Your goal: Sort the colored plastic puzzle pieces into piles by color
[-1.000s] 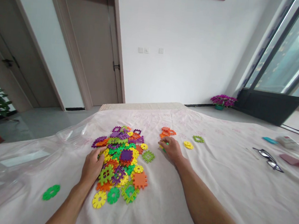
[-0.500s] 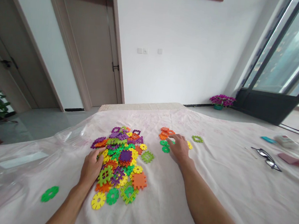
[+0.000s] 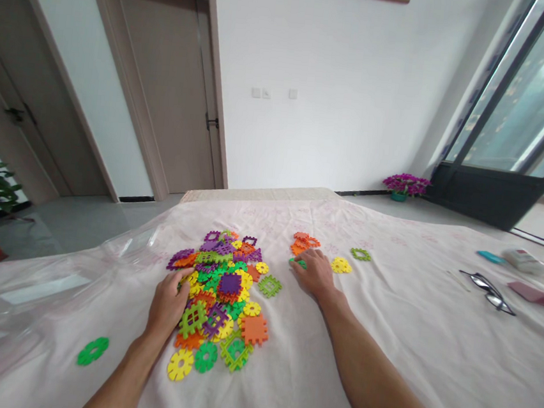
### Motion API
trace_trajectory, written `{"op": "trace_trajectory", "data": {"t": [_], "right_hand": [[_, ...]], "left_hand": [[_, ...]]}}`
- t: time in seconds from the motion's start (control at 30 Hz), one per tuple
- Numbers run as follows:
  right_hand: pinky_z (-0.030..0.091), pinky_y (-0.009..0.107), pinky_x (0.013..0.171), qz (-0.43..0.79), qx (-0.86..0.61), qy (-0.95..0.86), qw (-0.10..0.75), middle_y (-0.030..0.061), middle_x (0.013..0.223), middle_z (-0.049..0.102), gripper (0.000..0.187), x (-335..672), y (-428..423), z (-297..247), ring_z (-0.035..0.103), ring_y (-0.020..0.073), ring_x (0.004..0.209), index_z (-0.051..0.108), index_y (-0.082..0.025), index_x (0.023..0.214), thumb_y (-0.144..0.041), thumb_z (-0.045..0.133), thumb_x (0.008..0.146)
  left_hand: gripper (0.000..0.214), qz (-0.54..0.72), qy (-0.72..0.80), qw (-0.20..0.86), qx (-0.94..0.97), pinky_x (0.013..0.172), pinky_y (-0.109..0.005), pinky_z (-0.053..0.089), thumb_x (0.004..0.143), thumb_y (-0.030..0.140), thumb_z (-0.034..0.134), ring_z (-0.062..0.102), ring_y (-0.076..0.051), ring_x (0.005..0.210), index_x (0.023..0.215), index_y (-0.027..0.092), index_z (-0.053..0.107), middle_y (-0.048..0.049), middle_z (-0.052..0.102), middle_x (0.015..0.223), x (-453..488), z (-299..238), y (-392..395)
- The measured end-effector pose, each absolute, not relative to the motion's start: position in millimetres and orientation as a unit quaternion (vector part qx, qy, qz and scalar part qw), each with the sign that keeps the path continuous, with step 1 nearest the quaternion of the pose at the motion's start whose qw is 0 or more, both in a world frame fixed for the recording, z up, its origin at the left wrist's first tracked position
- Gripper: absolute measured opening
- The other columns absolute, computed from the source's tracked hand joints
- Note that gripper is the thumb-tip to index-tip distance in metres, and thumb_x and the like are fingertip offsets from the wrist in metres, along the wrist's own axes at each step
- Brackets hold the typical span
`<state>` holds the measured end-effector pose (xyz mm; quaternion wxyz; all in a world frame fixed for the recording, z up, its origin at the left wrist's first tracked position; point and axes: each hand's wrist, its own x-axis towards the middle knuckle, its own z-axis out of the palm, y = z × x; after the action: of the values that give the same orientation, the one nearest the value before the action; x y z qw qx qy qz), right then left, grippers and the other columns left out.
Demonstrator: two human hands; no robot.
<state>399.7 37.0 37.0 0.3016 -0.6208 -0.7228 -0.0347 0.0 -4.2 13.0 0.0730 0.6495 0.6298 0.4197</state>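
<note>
A heap of flat plastic interlocking pieces (image 3: 223, 289) in purple, green, yellow and orange lies on the pale cloth (image 3: 383, 343). My left hand (image 3: 166, 306) rests curled at the heap's left edge, fingers touching the pieces. My right hand (image 3: 314, 273) lies palm down to the right of the heap, fingers curled over green round pieces (image 3: 296, 262). Just beyond it sit an orange stack (image 3: 303, 241), a yellow round piece (image 3: 342, 265) and a light green square piece (image 3: 360, 254).
A lone green round piece (image 3: 93, 350) lies at the near left. A clear plastic bag (image 3: 52, 285) lies along the left. Glasses (image 3: 487, 291), a teal object (image 3: 491, 256), a white packet (image 3: 525, 260) and a pink card (image 3: 530, 292) lie at the right.
My right hand pulled back left from the yellow piece and now covers the green round pieces that lay bare half a second ago. My left hand has stayed in place.
</note>
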Motion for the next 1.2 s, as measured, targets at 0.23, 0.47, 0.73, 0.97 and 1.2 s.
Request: {"op": "trace_trajectory", "data": {"t": [0.23, 0.47, 0.73, 0.97, 1.2], "right_hand": [[0.041, 0.038, 0.097, 0.045, -0.476, -0.831, 0.284, 0.0059, 0.108, 0.071, 0.027, 366.3, 28.3, 43.9, 0.059, 0.0243, 0.105, 0.075, -0.025, 0.102, -0.044, 0.074, 0.082], [0.043, 0.032, 0.090, 0.082, -0.463, -0.842, 0.265, 0.0036, 0.099, 0.073, 0.022, 353.6, 26.3, 43.1, 0.062, 0.0217, 0.097, 0.075, -0.024, 0.093, -0.037, 0.079, 0.076], [0.038, 0.025, 0.061, 0.141, -0.530, -0.789, 0.279, 0.0002, 0.076, 0.069, 0.010, 356.4, 26.6, 41.6, 0.060, 0.0143, 0.068, 0.072, -0.021, 0.083, -0.030, 0.068, 0.083], [0.041, 0.025, 0.073, 0.141, -0.467, -0.835, 0.253, 0.0011, 0.089, 0.070, 0.020, 360.1, 28.3, 44.3, 0.060, 0.0162, 0.082, 0.076, -0.023, 0.090, -0.038, 0.077, 0.076], [0.035, 0.023, 0.063, 0.142, -0.486, -0.826, 0.246, 0.0002, 0.079, 0.065, 0.013, 360.8, 32.0, 40.5, 0.055, 0.0126, 0.072, 0.070, -0.019, 0.073, -0.029, 0.078, 0.073]], "left_hand": [[0.039, 0.422, 0.631, 0.076, 0.647, 0.107, -0.041, 0.046, 0.086, 0.031, 0.046, 0.062, -0.025, 0.118, 0.117, 0.022, 0.068, -0.0072, 0.070, 0.122, -1.5, 10.5, -3.3], [0.040, 0.415, 0.633, 0.075, 0.649, 0.108, -0.042, 0.044, 0.085, 0.030, 0.045, 0.061, -0.025, 0.118, 0.117, 0.020, 0.068, -0.0082, 0.069, 0.122, -0.7, 12.0, -3.9], [0.041, 0.416, 0.631, 0.086, 0.649, 0.110, -0.043, 0.042, 0.086, 0.030, 0.044, 0.060, -0.026, 0.120, 0.117, 0.019, 0.067, -0.0090, 0.069, 0.123, 0.8, 14.9, -5.3], [0.041, 0.414, 0.628, 0.086, 0.653, 0.111, -0.044, 0.041, 0.086, 0.030, 0.043, 0.060, -0.026, 0.119, 0.118, 0.017, 0.067, -0.0097, 0.068, 0.122, -0.5, 13.0, -4.1], [0.040, 0.423, 0.623, 0.079, 0.653, 0.109, -0.042, 0.043, 0.086, 0.031, 0.045, 0.061, -0.025, 0.118, 0.116, 0.019, 0.068, -0.0083, 0.069, 0.122, -0.5, 12.3, -3.1]]}}
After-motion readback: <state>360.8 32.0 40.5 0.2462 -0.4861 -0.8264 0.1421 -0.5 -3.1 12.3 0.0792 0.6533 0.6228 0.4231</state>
